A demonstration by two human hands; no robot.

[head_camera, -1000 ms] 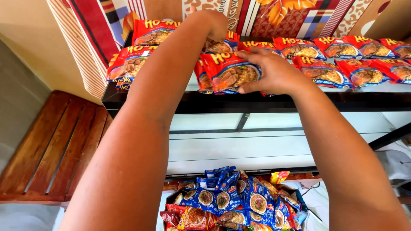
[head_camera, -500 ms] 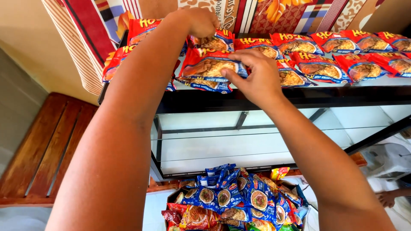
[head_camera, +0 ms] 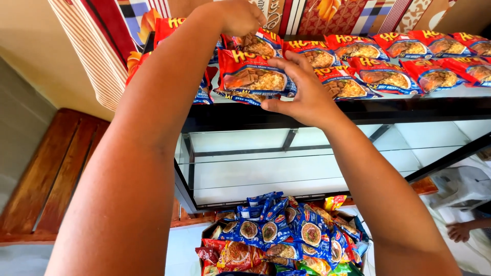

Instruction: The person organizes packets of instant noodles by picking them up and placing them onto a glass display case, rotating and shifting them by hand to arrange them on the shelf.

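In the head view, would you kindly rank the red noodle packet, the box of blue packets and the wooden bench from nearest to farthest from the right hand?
1. Red noodle packet: held in the right hand, on the shelf's top.
2. Box of blue packets: on the floor, below the hand.
3. Wooden bench: far left, lower down.

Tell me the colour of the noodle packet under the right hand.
Red noodle packet with blue bottom edge; head view.

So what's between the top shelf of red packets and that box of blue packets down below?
In the head view, only an unstocked glass shelf lies between the red packets and the blue packets.
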